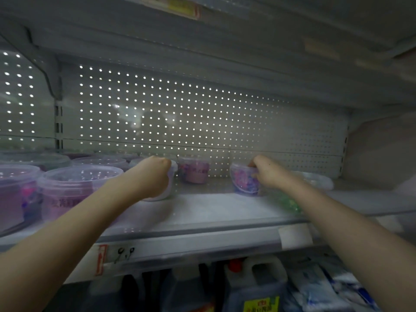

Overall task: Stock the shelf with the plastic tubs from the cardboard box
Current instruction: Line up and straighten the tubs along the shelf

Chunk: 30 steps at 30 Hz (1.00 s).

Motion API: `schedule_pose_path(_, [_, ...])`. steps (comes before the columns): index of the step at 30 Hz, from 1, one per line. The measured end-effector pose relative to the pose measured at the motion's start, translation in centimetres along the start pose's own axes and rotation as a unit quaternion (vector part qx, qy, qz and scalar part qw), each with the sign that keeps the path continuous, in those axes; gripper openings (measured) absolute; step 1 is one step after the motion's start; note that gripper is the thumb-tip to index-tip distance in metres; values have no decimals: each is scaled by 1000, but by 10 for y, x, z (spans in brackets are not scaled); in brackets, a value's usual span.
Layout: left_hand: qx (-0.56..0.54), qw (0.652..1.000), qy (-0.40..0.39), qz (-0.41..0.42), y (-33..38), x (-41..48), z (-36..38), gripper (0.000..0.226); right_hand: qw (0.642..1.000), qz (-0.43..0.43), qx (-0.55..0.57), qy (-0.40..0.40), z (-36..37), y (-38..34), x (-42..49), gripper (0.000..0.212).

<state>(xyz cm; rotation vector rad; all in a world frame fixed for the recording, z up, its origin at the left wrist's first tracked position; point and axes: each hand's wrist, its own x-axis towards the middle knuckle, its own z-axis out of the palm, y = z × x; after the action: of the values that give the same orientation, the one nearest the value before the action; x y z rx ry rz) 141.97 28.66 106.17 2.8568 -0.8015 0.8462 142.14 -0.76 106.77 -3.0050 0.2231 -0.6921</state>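
Both my arms reach onto the white shelf (202,212). My left hand (153,179) grips a clear plastic tub (170,183) that stands on the shelf; the hand hides most of it. My right hand (267,172) holds a second tub (243,180) with purple and blue contents, standing further right. Between them, near the pegboard back, stands a third tub (194,168) with a pink label. Several more lidded tubs (74,188) fill the shelf's left part. The cardboard box is out of view.
A perforated back panel (180,113) closes the shelf behind; the shelf above (225,52) hangs low overhead. A clear bag with green contents (288,203) lies under my right forearm. Below the shelf stand jugs (254,280) and blue-white packets (333,287).
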Motion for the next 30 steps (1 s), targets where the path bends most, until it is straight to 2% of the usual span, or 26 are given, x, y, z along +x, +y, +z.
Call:
schedule_pose_path(2, [-14,1000,-5,-4,0,-4,-3,19,1000,-22,-3,11,2,-5,-1,25])
schedule_pose_path(5, [-28,1000,-11,-5,-1,-7,-6,33,998,-58,12,16,3,-22,-2,23])
schedule_pose_path(8, [-28,999,-16,-7,0,-8,-8,35,993,-103,35,43,7,-51,0,21])
schedule_pose_path(10, [-18,999,-32,-10,0,-10,-7,25,989,-118,85,38,9,-65,1,29])
schedule_pose_path(12, [-13,999,-47,-24,-3,-10,-4,11,977,-130,166,-7,-1,-65,-1,46])
schedule_pose_path(13, [-10,998,-54,-31,-4,-10,-2,20,972,-138,187,-28,-8,-59,-4,54])
schedule_pose_path(15, [2,998,-56,-29,-4,-12,0,34,978,-132,153,-51,-17,-40,-8,63])
schedule_pose_path(17, [25,999,-29,-2,0,-15,1,42,988,-104,101,-53,-13,-24,-8,57])
schedule_pose_path(21, [64,998,-9,20,2,-23,4,47,981,-74,177,17,11,-27,-3,34])
schedule_pose_path(26, [131,991,3,38,-1,-27,10,52,979,-113,146,83,17,-64,-3,36])
schedule_pose_path(30, [151,988,-2,44,-1,-32,12,55,976,-117,184,24,10,-50,1,51])
